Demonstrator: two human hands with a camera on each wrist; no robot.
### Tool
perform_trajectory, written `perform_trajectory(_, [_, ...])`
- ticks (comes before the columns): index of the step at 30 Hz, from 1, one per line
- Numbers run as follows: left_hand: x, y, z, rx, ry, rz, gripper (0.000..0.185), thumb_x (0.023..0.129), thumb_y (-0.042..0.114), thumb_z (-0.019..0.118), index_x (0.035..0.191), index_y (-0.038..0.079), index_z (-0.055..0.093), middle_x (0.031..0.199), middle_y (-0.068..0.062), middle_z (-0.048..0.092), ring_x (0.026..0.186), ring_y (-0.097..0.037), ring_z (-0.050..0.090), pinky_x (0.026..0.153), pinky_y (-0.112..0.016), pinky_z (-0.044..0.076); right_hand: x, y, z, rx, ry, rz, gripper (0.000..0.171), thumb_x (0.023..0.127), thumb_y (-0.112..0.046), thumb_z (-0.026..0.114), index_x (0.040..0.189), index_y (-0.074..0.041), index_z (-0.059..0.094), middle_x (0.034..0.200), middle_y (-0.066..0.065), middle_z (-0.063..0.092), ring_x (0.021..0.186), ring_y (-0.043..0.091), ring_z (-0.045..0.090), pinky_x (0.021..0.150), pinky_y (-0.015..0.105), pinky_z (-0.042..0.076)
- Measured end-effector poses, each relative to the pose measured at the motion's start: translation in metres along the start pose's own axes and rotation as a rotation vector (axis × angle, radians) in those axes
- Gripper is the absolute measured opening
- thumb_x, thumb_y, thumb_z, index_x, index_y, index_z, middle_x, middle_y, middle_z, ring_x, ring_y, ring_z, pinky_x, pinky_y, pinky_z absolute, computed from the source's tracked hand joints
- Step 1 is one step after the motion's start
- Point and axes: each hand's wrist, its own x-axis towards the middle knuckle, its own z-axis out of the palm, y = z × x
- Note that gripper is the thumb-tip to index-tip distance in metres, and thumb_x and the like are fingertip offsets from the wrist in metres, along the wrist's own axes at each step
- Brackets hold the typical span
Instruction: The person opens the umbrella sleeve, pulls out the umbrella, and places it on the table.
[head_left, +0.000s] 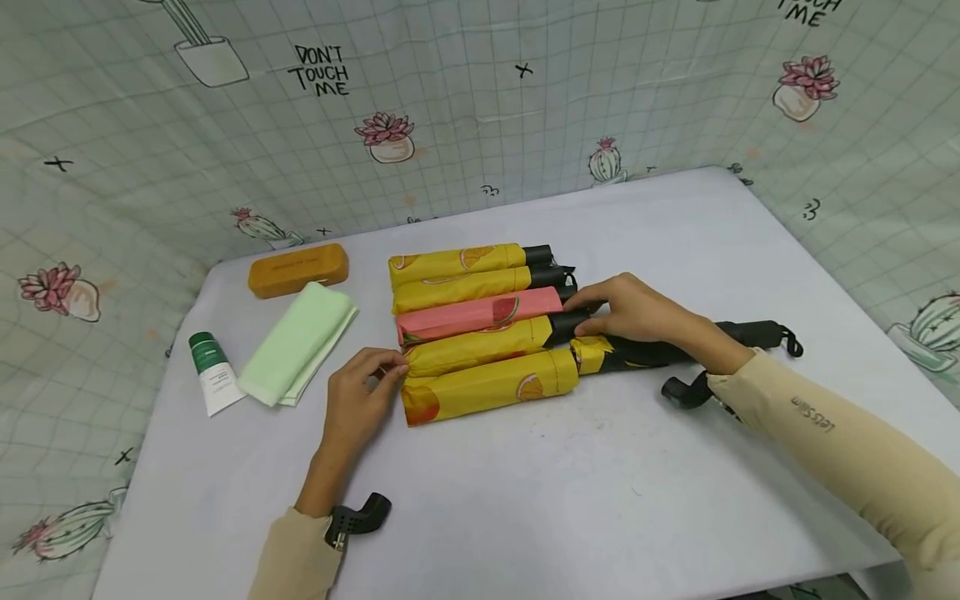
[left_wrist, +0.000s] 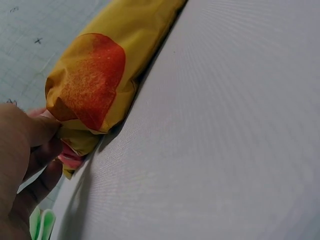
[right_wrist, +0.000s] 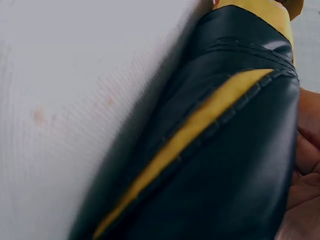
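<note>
Several folding umbrellas lie side by side in the head view, mostly in yellow fruit-print sleeves, with one pink watermelon-print umbrella (head_left: 480,317) among them. My left hand (head_left: 362,392) pinches the left end of the yellow umbrella (head_left: 480,348) just in front of the pink one. At that umbrella's black handle, my right hand (head_left: 637,312) holds on with thumb and fingers. Nearest me is a yellow sleeve (head_left: 487,390), its orange print (left_wrist: 95,80) large in the left wrist view. From its right end stretches a black-and-yellow folded umbrella (right_wrist: 225,150), passing under my right wrist.
On the left of the white table (head_left: 480,517) lie an orange-brown case (head_left: 298,270), a folded light green cloth (head_left: 296,346) and a green-and-white tube (head_left: 214,373). A printed cloth (head_left: 465,92) hangs behind the table.
</note>
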Motion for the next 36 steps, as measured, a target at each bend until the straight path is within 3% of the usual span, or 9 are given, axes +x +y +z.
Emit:
perform_trajectory(5, [0.0,0.001,0.0,0.012,-0.009,-0.005,0.01,0.086,0.006,0.078,0.095,0.005,0.074,0.093,-0.003,0.07,0.077,-0.014,0.062,0.069,-0.019,0.049,-0.003,0.001,-0.006,-0.01,0.005,0.007,0.033,0.088,-0.015,0.079,0.12,-0.011,0.073,0.115,0.007,0.072,0.087,0.017,0.062,0.08,0.041,0.052])
perform_trajectory(12, [-0.001,0.001,-0.001,0.021,-0.014,-0.016,0.009,0.087,0.006,0.077,0.095,0.005,0.073,0.093,-0.003,0.069,0.078,-0.014,0.062,0.071,-0.017,0.047,-0.011,0.001,-0.016,-0.022,0.022,0.031,0.034,0.088,-0.016,0.079,0.121,-0.011,0.072,0.119,0.01,0.07,0.105,0.024,0.064,0.091,0.05,0.051])
perform_trajectory(36, [-0.002,0.001,-0.001,0.019,-0.026,-0.026,0.01,0.086,0.004,0.078,0.094,0.006,0.073,0.091,-0.002,0.068,0.078,-0.014,0.062,0.069,-0.017,0.048,-0.031,0.016,-0.034,-0.097,0.089,0.036,0.033,0.087,-0.011,0.08,0.119,-0.012,0.073,0.114,0.008,0.072,0.104,0.025,0.066,0.087,0.051,0.053])
